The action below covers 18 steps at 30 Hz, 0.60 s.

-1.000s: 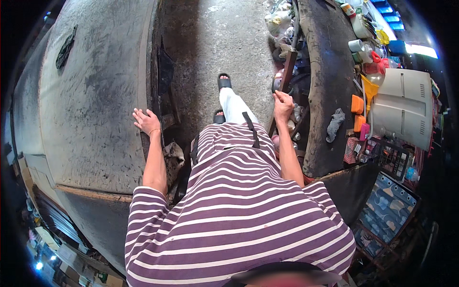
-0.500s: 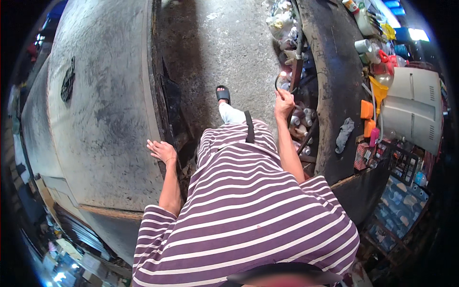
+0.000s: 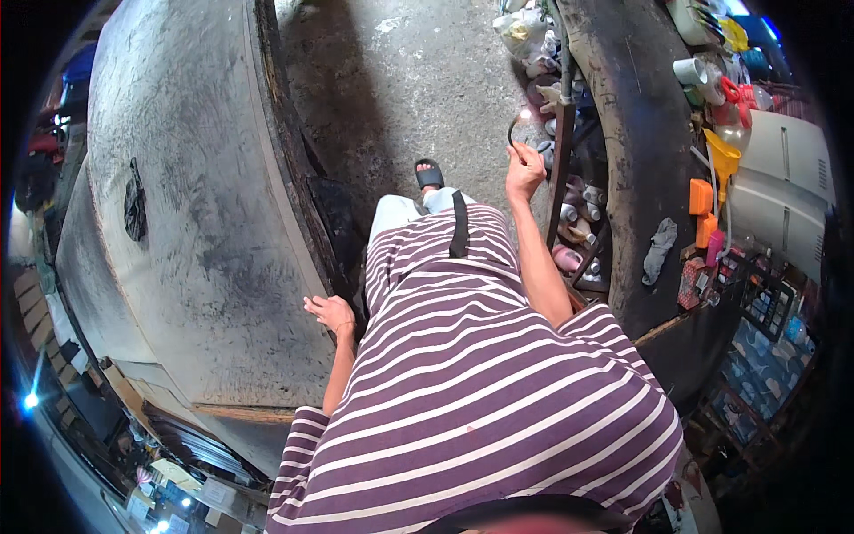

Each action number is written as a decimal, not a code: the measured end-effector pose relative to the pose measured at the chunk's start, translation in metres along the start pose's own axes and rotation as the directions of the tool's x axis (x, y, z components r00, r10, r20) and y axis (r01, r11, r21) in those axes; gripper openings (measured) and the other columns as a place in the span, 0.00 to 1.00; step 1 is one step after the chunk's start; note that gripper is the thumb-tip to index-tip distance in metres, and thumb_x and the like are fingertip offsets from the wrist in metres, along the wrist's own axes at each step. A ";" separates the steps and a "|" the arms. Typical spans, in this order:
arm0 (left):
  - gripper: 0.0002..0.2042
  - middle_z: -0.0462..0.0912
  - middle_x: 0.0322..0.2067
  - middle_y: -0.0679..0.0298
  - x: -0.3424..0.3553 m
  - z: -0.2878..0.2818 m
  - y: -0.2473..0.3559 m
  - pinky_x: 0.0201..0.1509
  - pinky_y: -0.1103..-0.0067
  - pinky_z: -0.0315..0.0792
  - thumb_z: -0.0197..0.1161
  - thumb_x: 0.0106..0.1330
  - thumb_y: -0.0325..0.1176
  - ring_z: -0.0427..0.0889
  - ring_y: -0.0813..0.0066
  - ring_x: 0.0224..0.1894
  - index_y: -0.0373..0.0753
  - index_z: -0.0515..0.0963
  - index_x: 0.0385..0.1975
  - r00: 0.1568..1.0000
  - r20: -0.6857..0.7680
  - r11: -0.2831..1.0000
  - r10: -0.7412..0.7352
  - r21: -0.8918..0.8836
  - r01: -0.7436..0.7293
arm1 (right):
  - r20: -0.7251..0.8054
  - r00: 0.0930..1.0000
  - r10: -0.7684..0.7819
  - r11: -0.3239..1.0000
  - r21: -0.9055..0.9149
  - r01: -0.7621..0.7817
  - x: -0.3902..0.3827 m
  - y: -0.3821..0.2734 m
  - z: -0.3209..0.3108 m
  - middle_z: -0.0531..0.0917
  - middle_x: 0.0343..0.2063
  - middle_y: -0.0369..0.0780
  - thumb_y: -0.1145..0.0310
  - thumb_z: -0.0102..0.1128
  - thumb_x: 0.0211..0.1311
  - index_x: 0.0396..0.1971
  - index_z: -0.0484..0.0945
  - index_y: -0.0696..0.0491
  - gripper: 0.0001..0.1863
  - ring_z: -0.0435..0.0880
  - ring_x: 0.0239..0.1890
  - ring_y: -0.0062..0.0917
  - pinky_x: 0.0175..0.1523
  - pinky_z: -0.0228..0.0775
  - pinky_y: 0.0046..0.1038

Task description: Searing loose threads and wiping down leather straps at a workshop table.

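My right hand (image 3: 525, 172) is raised in front of me, closed on a thin dark curved stick (image 3: 511, 133) with a bright glowing tip. It is above the floor, beside the frame of the right-hand bench; what exactly the stick is I cannot make out. My left hand (image 3: 331, 313) is at the near edge of the large worn table (image 3: 213, 222) on my left, its fingers partly spread and holding nothing. Whether it touches the tabletop is unclear. A crumpled black rag (image 3: 135, 200) lies farther along that table.
Between the two tables runs a concrete floor (image 3: 382, 116). Bottles and bags (image 3: 583, 214) crowd the space under the dark right bench (image 3: 636, 133). On that bench lie a grey cloth (image 3: 660, 252), a yellow funnel (image 3: 725, 156), orange containers (image 3: 701, 198) and a white cup (image 3: 688, 71).
I have stepped forward along the aisle, and more of my legs shows. The left hand has drawn in closer to my body along the table edge. My right hand still holds the stick.
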State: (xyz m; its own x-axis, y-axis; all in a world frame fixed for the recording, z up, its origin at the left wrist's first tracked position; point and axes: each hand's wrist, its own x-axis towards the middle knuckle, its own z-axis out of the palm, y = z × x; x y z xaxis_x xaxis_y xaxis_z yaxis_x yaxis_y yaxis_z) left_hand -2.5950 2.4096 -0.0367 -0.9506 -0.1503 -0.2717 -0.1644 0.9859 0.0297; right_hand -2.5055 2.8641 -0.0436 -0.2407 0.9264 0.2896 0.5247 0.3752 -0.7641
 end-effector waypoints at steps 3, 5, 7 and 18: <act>0.20 0.49 0.61 0.48 0.008 0.004 -0.003 0.57 0.49 0.58 0.45 0.59 0.30 0.45 0.46 0.65 0.27 0.57 0.49 1.000 -0.005 1.000 -0.011 0.019 0.011 | -0.001 0.998 0.056 0.998 0.006 -0.056 0.016 -0.010 0.006 0.82 0.28 0.38 0.77 0.65 0.41 0.29 0.82 0.55 0.10 0.77 0.33 0.29 0.39 0.68 0.28; 0.20 0.49 0.61 0.48 0.010 0.010 -0.004 0.56 0.50 0.58 0.46 0.59 0.30 0.45 0.46 0.65 0.28 0.57 0.49 1.000 -0.004 0.999 -0.020 0.035 0.020 | -0.025 0.999 0.035 0.999 0.005 -0.035 0.021 -0.012 0.010 0.82 0.29 0.39 0.76 0.65 0.41 0.29 0.82 0.55 0.10 0.77 0.33 0.29 0.39 0.68 0.27; 0.20 0.48 0.62 0.47 0.008 0.016 -0.007 0.57 0.50 0.58 0.47 0.59 0.30 0.44 0.45 0.65 0.28 0.56 0.50 0.999 -0.003 0.990 -0.040 0.132 0.040 | -0.016 0.999 0.051 0.999 0.015 -0.050 0.027 -0.015 0.014 0.82 0.29 0.39 0.76 0.65 0.42 0.28 0.82 0.55 0.09 0.77 0.34 0.29 0.40 0.68 0.27; 0.23 0.43 0.60 0.36 0.018 0.029 -0.013 0.61 0.53 0.52 0.52 0.54 0.27 0.42 0.34 0.63 0.25 0.54 0.48 0.992 0.107 0.991 -0.070 0.120 0.057 | -0.040 0.998 0.041 0.999 -0.013 -0.042 0.061 -0.022 0.028 0.82 0.29 0.41 0.76 0.66 0.41 0.28 0.82 0.55 0.09 0.78 0.33 0.30 0.39 0.69 0.27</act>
State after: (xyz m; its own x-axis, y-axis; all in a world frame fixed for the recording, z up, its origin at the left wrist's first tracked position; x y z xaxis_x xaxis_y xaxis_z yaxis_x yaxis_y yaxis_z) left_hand -2.6026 2.3962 -0.0701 -0.9029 -0.2107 -0.3747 -0.1860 0.9773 -0.1013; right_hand -2.5551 2.9109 -0.0253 -0.1860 0.9416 0.2806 0.5452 0.3365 -0.7678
